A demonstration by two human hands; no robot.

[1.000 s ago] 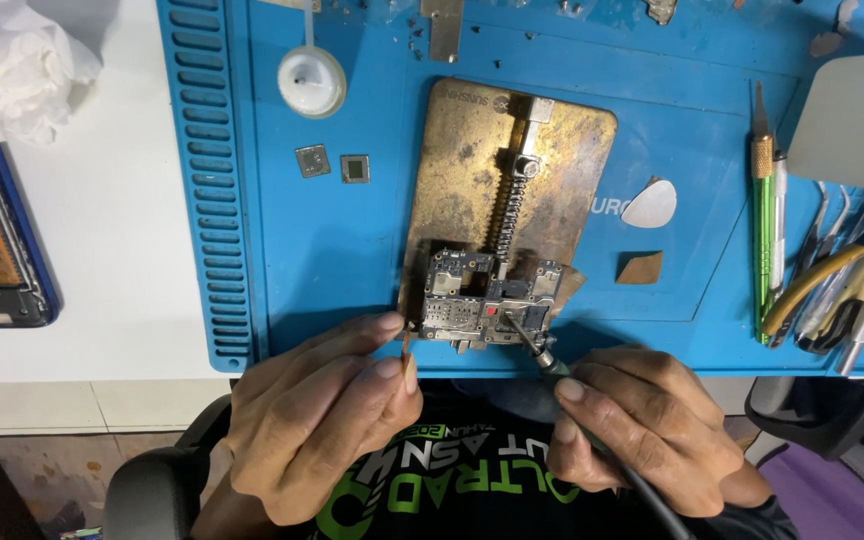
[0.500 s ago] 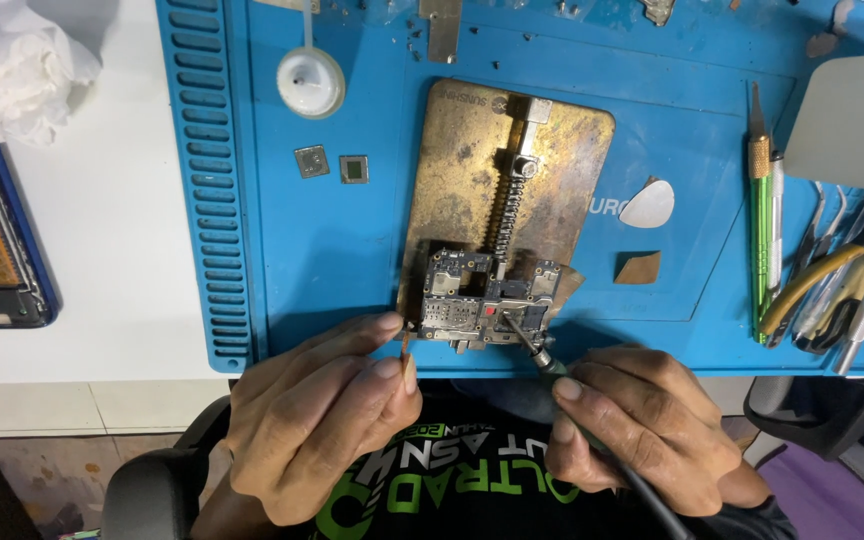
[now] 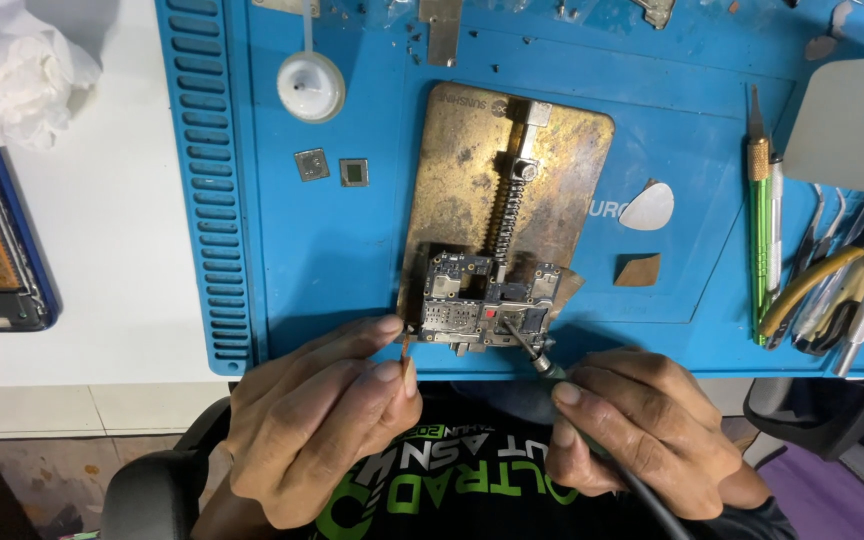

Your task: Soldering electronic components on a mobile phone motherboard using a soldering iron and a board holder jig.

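Clearly the circuit board (image 3: 487,310) sits clamped in the brass holder (image 3: 512,190) so it cannot slip: the right hand (image 3: 642,440) grips a soldering iron (image 3: 537,358) touching it, the left hand (image 3: 322,420) pinches a thin stick (image 3: 407,345) beside.

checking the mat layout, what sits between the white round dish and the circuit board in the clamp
In the head view, two small square chips lie on the blue mat between the white dish and the circuit board.
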